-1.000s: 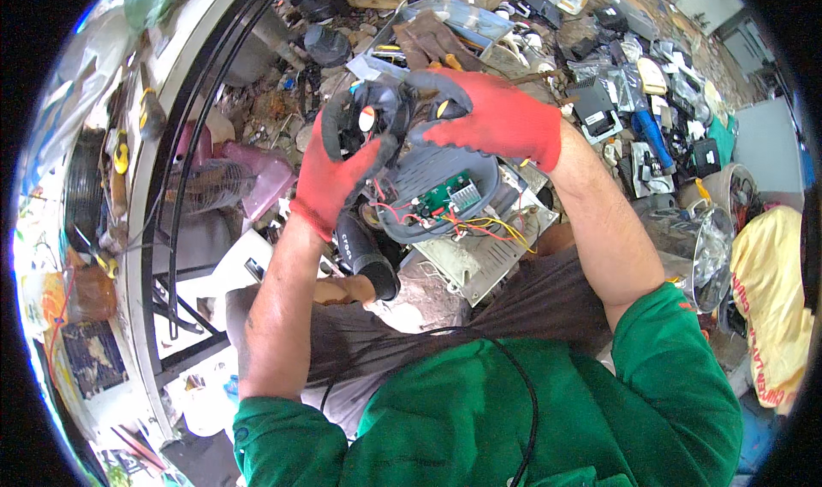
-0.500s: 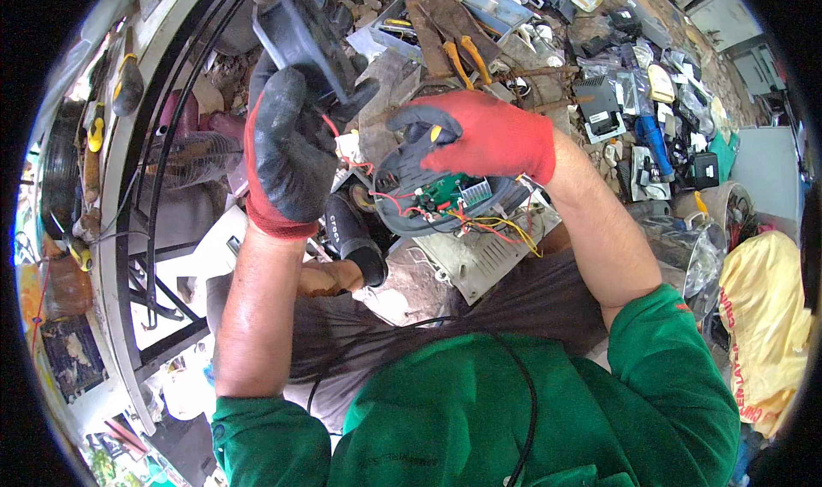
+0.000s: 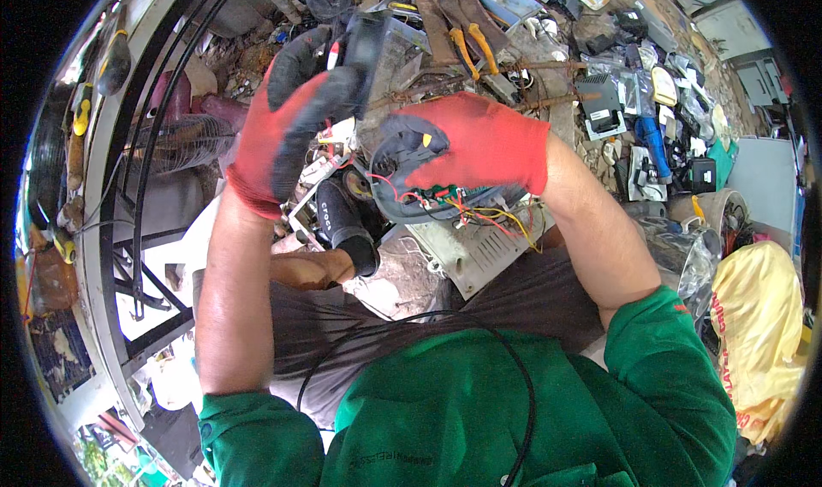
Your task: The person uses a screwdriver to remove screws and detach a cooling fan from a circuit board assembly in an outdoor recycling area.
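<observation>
My left hand (image 3: pixel 295 114), in a red glove with dark grey coating, is raised and closed on a flat black plastic part (image 3: pixel 369 59), blurred by motion. A small red-and-white piece (image 3: pixel 332 56) shows between its fingers. My right hand (image 3: pixel 471 144), gloved alike, is curled over a round dark grey plastic housing (image 3: pixel 398 209). A small yellow spot (image 3: pixel 426 140) shows at its fingers; what it belongs to is hidden. Under this hand sits a green circuit board (image 3: pixel 441 194), mostly covered, with red, yellow and black wires (image 3: pixel 505 221) trailing out.
The housing rests near a beige vented panel (image 3: pixel 467 251) before my knees. Pliers with orange handles (image 3: pixel 473 50) lie beyond, beside electronic scrap (image 3: pixel 638 101). My black shoe (image 3: pixel 338 213) is left of the housing. A metal frame (image 3: pixel 128 187) stands at left, a yellow sack (image 3: pixel 753 333) at right.
My left hand has turned, and the black part has swung to the right and now stands nearly edge-on. My right hand stays over the housing, shifted slightly left.
</observation>
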A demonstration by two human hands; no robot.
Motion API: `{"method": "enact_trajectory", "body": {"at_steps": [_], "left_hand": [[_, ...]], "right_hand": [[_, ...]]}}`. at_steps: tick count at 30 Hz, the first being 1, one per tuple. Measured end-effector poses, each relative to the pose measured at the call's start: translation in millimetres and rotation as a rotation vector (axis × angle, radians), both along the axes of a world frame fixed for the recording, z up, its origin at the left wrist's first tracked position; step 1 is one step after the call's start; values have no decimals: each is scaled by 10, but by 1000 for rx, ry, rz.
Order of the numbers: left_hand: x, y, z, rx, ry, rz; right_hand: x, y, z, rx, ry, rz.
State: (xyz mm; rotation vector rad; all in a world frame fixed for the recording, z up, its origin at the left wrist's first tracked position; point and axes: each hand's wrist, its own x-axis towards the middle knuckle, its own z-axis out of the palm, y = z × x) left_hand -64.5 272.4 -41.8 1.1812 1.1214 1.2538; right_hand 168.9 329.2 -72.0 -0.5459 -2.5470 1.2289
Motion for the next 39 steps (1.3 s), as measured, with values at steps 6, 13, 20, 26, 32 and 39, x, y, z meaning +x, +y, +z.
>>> {"method": "enact_trajectory", "body": {"at_steps": [6,13,20,26,32,39], "left_hand": [[271,3,-138,207,270,2],[309,0,-10,523,683,102],[81,-29,-126,225,178,189],[35,-123,-305,-232,1068,-378],[-40,12,-422,-414,992,-508],[117,-14,-528,-320,1165,-552]], "right_hand": [[-30,-35,123,-440,191,9],[140,36,-20,-1024,461,-268],[224,108,-33,-1056,621,-285],[259,161,-82,-937,597,-249],[170,119,43,-1123,508,-340],[75,201,-319,-1260,431,-426]]}}
